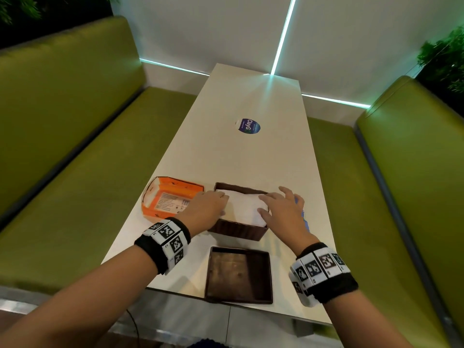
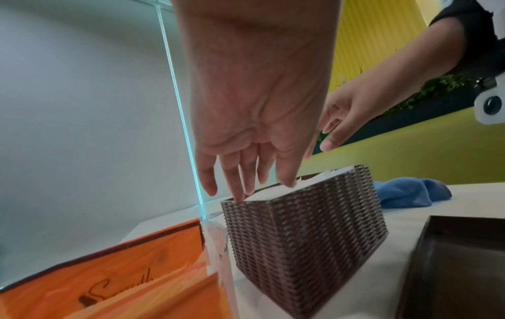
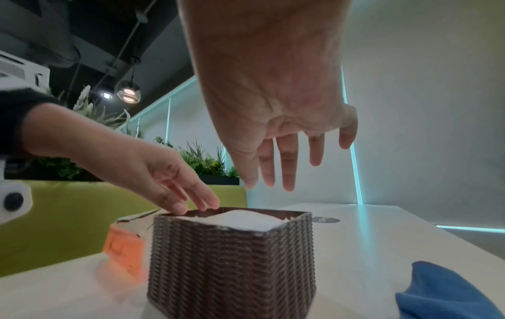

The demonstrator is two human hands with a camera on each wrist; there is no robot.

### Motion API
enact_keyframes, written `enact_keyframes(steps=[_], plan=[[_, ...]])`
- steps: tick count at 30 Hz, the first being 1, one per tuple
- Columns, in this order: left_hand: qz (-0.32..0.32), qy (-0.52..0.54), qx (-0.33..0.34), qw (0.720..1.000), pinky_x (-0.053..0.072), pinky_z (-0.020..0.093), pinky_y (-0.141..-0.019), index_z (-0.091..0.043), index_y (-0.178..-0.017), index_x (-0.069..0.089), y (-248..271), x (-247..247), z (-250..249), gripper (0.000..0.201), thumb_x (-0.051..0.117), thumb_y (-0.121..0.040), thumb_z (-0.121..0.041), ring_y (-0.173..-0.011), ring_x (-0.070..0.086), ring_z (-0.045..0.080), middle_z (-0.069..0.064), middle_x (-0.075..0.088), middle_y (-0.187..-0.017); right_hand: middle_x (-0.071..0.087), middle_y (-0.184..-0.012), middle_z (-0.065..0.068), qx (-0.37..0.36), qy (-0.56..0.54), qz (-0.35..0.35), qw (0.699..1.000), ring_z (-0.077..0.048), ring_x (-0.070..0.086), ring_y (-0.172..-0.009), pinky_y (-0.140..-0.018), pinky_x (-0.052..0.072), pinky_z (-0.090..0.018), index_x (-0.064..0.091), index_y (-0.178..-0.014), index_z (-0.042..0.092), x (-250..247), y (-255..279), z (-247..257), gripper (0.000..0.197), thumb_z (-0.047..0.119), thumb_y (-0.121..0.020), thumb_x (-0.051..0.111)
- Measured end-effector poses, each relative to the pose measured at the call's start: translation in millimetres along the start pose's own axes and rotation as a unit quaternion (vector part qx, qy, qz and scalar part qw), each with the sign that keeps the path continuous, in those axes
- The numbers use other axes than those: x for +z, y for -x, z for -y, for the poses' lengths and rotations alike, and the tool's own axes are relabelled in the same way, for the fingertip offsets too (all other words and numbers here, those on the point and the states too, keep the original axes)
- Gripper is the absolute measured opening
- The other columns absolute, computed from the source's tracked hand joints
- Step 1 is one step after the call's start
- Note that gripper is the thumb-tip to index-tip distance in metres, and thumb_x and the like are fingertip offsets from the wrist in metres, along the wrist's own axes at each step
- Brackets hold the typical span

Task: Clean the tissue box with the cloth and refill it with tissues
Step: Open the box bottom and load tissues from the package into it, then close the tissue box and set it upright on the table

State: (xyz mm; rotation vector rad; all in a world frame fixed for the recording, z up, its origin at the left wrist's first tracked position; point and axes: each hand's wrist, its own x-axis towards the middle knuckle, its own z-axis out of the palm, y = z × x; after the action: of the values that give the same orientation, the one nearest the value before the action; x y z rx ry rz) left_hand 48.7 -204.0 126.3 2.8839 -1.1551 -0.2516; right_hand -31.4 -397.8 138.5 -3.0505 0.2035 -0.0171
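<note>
The brown woven tissue box (image 1: 238,231) stands lidless mid-table, filled to the rim with a white tissue stack (image 1: 244,207). My left hand (image 1: 218,199) lies at the box's left side, its straight fingertips (image 2: 240,195) touching the tissues at the rim. My right hand (image 1: 266,204) hovers just above the right side with fingers spread and straight (image 3: 287,164), holding nothing. The blue cloth (image 3: 448,293) lies on the table right of the box, mostly hidden behind my right hand in the head view.
The box's brown lid (image 1: 238,275) lies upside down near the table's front edge. An opened orange tissue pack (image 1: 170,197) sits left of the box. A round blue sticker (image 1: 247,126) marks the far half of the white table (image 1: 251,159). Green benches flank both sides.
</note>
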Motion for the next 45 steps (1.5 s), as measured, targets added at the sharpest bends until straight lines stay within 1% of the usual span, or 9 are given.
enact_keyframes(steps=[5,9,13,18,23,28,31,37,45], plan=[[-0.124,0.079,0.079,0.986,0.039,0.035,-0.103,-0.023,-0.126,0.058,36,9,-12,0.039,0.037,-0.099,-0.042,-0.119,0.054,0.016,-0.005,0.061,-0.128,0.069,-0.09,0.001,-0.13,-0.072,-0.154,0.977,-0.026,0.061,-0.088,-0.074,0.049,-0.042,0.072,-0.092,0.021,5,42,6,0.011,0.024,-0.086,0.064],[-0.089,0.038,0.206,0.974,0.047,0.03,-0.091,-0.027,-0.101,0.063,73,43,-21,0.04,0.043,-0.09,-0.06,-0.102,0.06,0.011,-0.009,0.065,-0.108,0.059,-0.083,0.003,-0.207,-0.087,-0.002,0.974,-0.017,0.056,-0.074,-0.064,0.046,-0.03,0.062,-0.082,0.022,38,88,11,0.032,0.053,-0.085,0.053],[0.031,-0.021,0.235,0.971,0.051,0.03,-0.081,-0.028,-0.093,0.057,101,83,-16,0.052,0.046,-0.075,-0.075,-0.095,0.058,0.014,-0.008,0.061,-0.102,0.056,-0.093,0.002,-0.196,0.024,0.114,0.974,-0.018,0.049,-0.083,-0.062,0.049,-0.026,0.051,-0.088,0.026,83,127,-1,0.065,0.08,-0.052,0.056],[0.041,0.002,0.248,0.968,0.04,0.021,-0.081,-0.029,-0.089,0.045,119,97,-11,0.037,0.072,-0.066,-0.041,-0.091,0.053,0.012,-0.009,0.054,-0.1,0.055,-0.107,0.0,-0.186,0.031,0.129,0.974,-0.021,0.058,-0.095,-0.068,0.053,-0.028,0.057,-0.081,0.025,93,142,-11,0.067,0.062,-0.032,0.082],[0.063,0.276,0.163,0.945,0.043,0.018,-0.077,-0.034,-0.086,0.047,122,60,1,0.019,0.065,-0.081,-0.03,-0.093,0.051,0.004,-0.014,0.055,-0.102,0.055,-0.094,0.007,-0.179,-0.18,0.101,0.962,-0.018,0.06,-0.083,-0.063,0.05,-0.033,0.036,-0.076,0.03,64,132,-26,0.038,0.014,-0.056,0.064],[-0.035,0.493,0.051,0.868,0.051,0.018,-0.074,-0.025,-0.091,0.061,86,2,16,0.013,0.07,-0.086,-0.018,-0.084,0.064,0.006,-0.013,0.067,-0.091,0.062,-0.088,0.011,-0.047,-0.413,0.155,0.896,0.0,0.059,-0.082,-0.078,0.049,-0.018,0.046,-0.096,0.028,1,92,-31,0.014,0.024,-0.094,0.06],[-0.118,0.556,-0.041,0.822,0.055,0.023,-0.074,-0.015,-0.108,0.062,46,-13,22,0.02,0.067,-0.089,-0.014,-0.087,0.065,0.012,0.002,0.068,-0.099,0.068,-0.1,-0.015,0.053,-0.565,0.066,0.821,-0.01,0.068,-0.078,-0.066,0.056,-0.023,0.044,-0.117,0.027,-17,54,-22,0.024,0.019,-0.097,0.056],[-0.159,0.538,-0.164,0.812,0.054,0.038,-0.091,-0.014,-0.135,0.047,-20,3,21,0.046,0.063,-0.092,-0.017,-0.104,0.063,0.023,0.011,0.062,-0.122,0.064,-0.11,-0.014,0.165,-0.429,-0.072,0.885,-0.024,0.063,-0.09,-0.069,0.05,-0.027,0.039,-0.134,0.025,12,-12,-3,0.037,0.023,-0.098,0.051],[-0.195,0.362,-0.176,0.894,0.04,0.038,-0.106,-0.006,-0.141,0.043,-36,23,12,0.048,0.054,-0.096,-0.02,-0.124,0.05,0.028,0.015,0.055,-0.133,0.054,-0.118,-0.019,0.163,-0.166,-0.081,0.969,-0.032,0.05,-0.105,-0.088,0.039,-0.037,0.041,-0.138,0.016,34,-25,16,0.038,0.022,-0.101,0.039]])
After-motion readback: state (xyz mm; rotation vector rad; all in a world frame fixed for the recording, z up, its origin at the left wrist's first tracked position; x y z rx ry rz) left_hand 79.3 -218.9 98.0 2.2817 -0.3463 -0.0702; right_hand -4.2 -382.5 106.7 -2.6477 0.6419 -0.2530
